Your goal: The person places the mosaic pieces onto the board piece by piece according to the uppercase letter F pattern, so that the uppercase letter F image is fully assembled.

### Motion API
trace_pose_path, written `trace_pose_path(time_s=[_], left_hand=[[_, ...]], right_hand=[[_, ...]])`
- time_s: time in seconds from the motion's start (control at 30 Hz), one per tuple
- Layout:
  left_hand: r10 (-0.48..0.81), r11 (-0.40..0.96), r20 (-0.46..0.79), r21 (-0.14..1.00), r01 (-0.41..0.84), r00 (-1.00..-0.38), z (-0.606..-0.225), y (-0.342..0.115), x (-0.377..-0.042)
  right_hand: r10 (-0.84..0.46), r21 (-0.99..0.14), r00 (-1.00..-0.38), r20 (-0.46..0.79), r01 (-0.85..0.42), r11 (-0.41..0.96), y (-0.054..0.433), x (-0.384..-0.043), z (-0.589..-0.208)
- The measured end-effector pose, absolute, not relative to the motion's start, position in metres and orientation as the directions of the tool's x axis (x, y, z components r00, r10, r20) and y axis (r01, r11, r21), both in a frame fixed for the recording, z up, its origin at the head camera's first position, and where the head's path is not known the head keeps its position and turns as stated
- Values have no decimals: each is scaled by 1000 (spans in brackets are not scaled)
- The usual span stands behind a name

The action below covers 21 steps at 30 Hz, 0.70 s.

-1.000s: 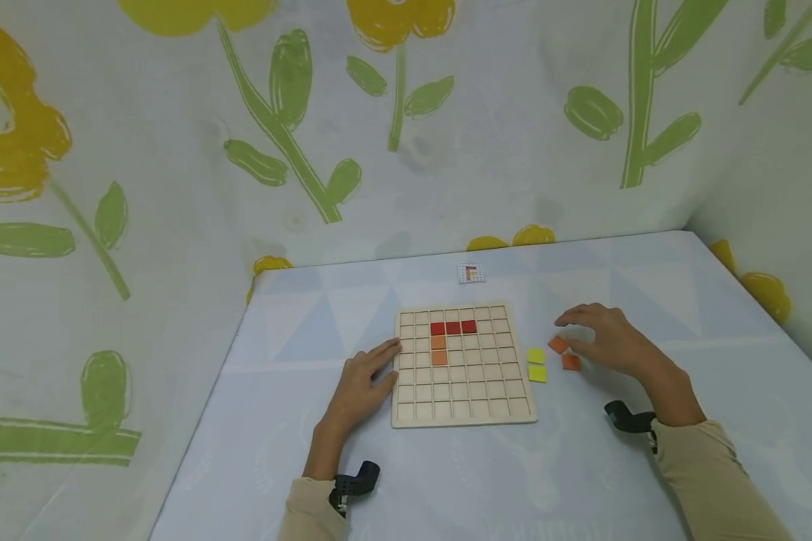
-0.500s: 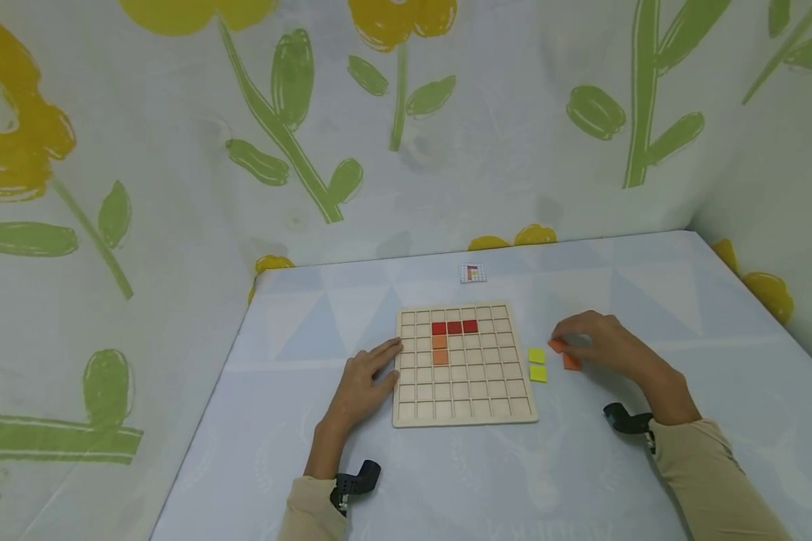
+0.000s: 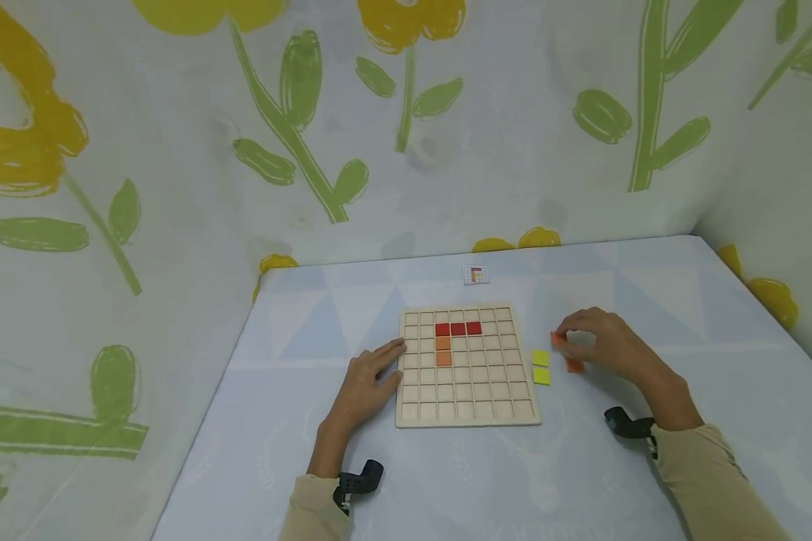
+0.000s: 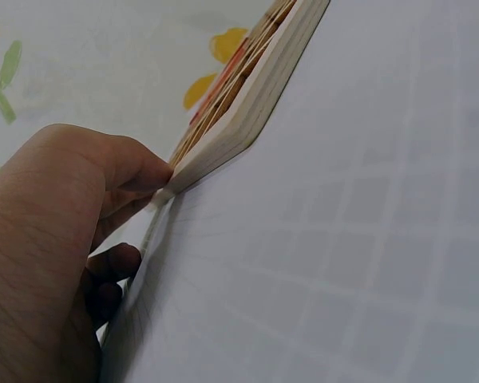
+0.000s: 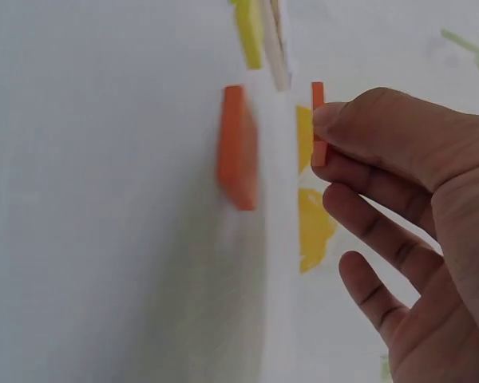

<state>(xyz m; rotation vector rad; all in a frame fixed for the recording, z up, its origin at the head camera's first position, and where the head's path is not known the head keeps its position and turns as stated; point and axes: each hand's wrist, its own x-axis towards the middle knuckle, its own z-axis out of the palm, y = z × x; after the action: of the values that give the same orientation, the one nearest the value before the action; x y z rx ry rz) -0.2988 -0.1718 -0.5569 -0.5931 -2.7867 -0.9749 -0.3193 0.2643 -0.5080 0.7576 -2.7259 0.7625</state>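
Note:
Between thumb and forefinger my right hand (image 5: 415,183) pinches an orange square tile (image 5: 318,152), held just above the table. A second orange tile (image 5: 237,148) lies on the table beneath that hand. My left hand (image 3: 365,383) rests at the left edge of the wooden grid board (image 3: 470,413), its fingertips touching the rim and its fingers fairly straight. On the board, a row of red tiles (image 3: 458,329) sits near the top, and two orange tiles (image 3: 443,351) run down below its left end.
Two yellow-green tiles (image 3: 540,367) lie just right of the board. Behind the board is a small pattern card (image 3: 477,275) showing a coloured grid. The table (image 3: 474,481) meets a flower-printed wall at its back edge.
My right hand's thumb and forefinger have closed on one orange tile and lifted it slightly. The left hand stays at the board's edge; the head view has shifted a little.

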Motion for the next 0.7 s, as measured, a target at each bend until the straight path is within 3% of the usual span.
trace_pose_path(time_s=[0.17, 0.43, 0.7], left_hand=[[322, 707, 259, 574, 414, -910, -557, -170, -297], [335, 719, 258, 551, 423, -906, -554, -168, -300], [301, 741, 213, 561, 369, -930, -553, -169, -296]], right_hand=[[-440, -344, -755, 485, -628, 698, 257, -316, -501], [-417, -372, -743, 523, -639, 673, 234, -306, -487], [-473, -329, -701, 534, -687, 648, 201, -303, -484]])
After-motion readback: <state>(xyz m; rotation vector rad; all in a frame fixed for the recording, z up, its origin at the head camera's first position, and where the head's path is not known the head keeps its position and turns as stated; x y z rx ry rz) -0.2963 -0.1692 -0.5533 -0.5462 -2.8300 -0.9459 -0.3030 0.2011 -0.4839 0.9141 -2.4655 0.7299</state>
